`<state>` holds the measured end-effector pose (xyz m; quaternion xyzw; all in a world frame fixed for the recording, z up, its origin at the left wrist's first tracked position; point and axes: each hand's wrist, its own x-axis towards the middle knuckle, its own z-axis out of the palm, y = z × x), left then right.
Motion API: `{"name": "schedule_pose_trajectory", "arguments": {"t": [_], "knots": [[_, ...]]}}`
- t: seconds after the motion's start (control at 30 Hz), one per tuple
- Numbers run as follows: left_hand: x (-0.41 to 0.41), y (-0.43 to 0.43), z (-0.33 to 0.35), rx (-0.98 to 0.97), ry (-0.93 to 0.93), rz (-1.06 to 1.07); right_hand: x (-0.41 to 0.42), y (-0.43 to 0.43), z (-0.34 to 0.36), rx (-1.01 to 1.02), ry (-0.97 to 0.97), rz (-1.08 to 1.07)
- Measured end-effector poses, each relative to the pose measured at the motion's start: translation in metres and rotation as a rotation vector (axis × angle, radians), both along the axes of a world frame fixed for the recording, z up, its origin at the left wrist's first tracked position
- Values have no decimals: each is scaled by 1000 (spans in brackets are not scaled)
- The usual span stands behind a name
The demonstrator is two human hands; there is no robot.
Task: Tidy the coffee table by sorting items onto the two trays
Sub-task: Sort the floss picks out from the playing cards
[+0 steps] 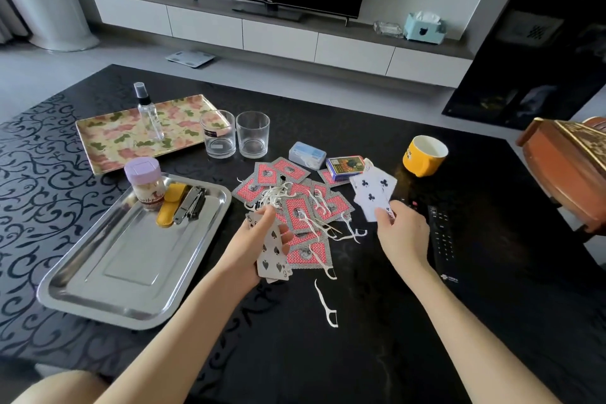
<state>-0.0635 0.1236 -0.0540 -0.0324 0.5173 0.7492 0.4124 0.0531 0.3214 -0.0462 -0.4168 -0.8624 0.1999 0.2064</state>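
Left hand (251,241) grasps a stack of face-up cards (272,251). Right hand (402,234) pinches a club card (373,192). Loose cards (295,210) and floss picks (326,305) lie on the counter (360,357) between them, right of the steel tray (131,272). The floral tray (108,133) sits behind.

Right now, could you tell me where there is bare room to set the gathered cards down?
The steel tray is bare nearer you than the jar and clippers. The floral tray is free beside the spray bottle. The card pile, strewn with floss picks, is crowded.
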Motion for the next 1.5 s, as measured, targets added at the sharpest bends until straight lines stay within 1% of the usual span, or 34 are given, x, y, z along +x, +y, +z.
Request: {"name": "schedule_pose_trajectory", "arguments": {"t": [0.03,0.07,0.1,0.13,0.17,0.2,0.23,0.27,0.3,0.33,0.4,0.43,0.47,0.5,0.6,0.63,0.7,0.77,0.8,0.83,0.93,0.97,1.03,1.07,1.1,1.13,1.2,1.3,1.33,1.37,1.4,1.43,1.47,1.5], "knots": [[3,0,0,11,10,-9,1,-9,7,-146,58,69],[8,0,3,24,20,-30,3,-24,17,-372,111,157],[13,0,5,37,33,-62,6,-41,26,-596,120,254],[18,1,8,43,53,-103,8,-57,32,-750,60,340],[23,2,12,46,88,-137,10,-72,35,-779,-57,432],[29,2,12,64,114,-143,11,-83,34,-741,-168,500],[33,3,11,101,114,-113,11,-92,31,-639,-251,544],[36,2,9,145,85,-57,11,-98,24,-568,-262,538],[39,0,7,188,53,4,11,-105,20,-575,-208,501],[40,-3,4,229,38,55,12,-109,16,-703,-92,428],[44,-11,1,280,60,84,13,-120,11,-1056,159,313],[44,-15,0,279,87,72,12,-125,12,-1140,230,300],[44,-18,0,257,115,59,12,-127,12,-1083,232,331],[42,-22,1,215,140,55,12,-127,12,-912,199,383],[30,-33,1,24,224,150,9,-120,9,-183,57,490],[28,-37,1,-25,285,183,8,-121,8,-36,50,523],[30,-43,0,-87,439,178,10,-130,-1,115,62,600],[41,-44,-8,-200,577,142,12,-144,-19,188,47,633],[46,-44,-13,-274,630,153,13,-149,-30,173,52,628],[48,-45,-20,-330,662,191,13,-152,-37,115,72,626],[53,-44,-28,-350,636,364,14,-163,-46,-146,240,572],[55,-42,-28,-336,620,403,15,-166,-43,-308,316,532],[60,-39,-27,-298,601,420,13,-174,-34,-713,456,426],[63,-38,-28,-288,605,399,12,-177,-31,-833,493,375],[64,-38,-29,-280,619,369,10,-179,-30,-840,496,345],[64,-39,-31,-275,643,332,9,-179,-32,-778,474,343],[60,-41,-34,-287,706,253,10,-175,-38,-576,400,410],[52,-40,-34,-339,773,203,15,-157,-49,-208,227,601],[50,-39,-33,-356,782,197,15,-152,-48,-134,163,631],[50,-38,-31,-380,783,192,16,-149,-44,-104,126,634],[49,-37,-30,-420,773,181,16,-148,-38,-120,110,613],[48,-36,-27,-474,758,160,16,-149,-32,-179,97,578],[46,-35,-23,-542,741,120,17,-150,-27,-296,78,538],[43,-35,-20,-608,731,57,16,-148,-23,-460,56,498]]}}
